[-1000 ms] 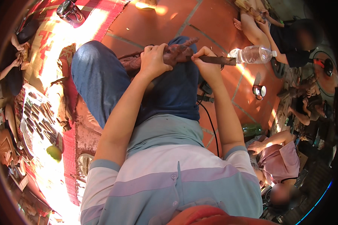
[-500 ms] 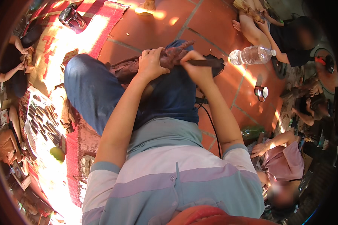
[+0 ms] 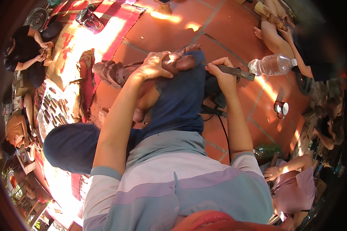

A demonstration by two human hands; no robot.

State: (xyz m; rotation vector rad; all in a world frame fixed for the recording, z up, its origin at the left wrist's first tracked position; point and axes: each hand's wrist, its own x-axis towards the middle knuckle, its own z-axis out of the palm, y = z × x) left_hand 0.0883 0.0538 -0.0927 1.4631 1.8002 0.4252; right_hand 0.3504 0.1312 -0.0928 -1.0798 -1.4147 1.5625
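A dark reddish-brown wood carving (image 3: 113,73) with knobbly, layered shapes lies across my raised knee and reaches out to the left. My left hand (image 3: 153,66) is wrapped over its middle, thumb toward me. One rounded end (image 3: 186,62) shows to the right of that hand. My right hand (image 3: 223,75) holds a carving chisel (image 3: 239,72) just right of the carving. The chisel's dark, thick handle points right; its working end is hidden or too small to make out. The right fingers are apart from the carving.
Right of me on the tiles are a clear plastic bottle (image 3: 272,64) and a dark mug (image 3: 280,109). At left, a white cloth (image 3: 52,111) bears several carving tools. A thermos jug (image 3: 89,20) stands on the red mat (image 3: 121,27). Several people sit around. A black cable (image 3: 226,134) runs beside me.
My right hand has drawn the chisel back from the carving to the right. My left knee has dropped outward to the left, and more of the carving's left end shows.
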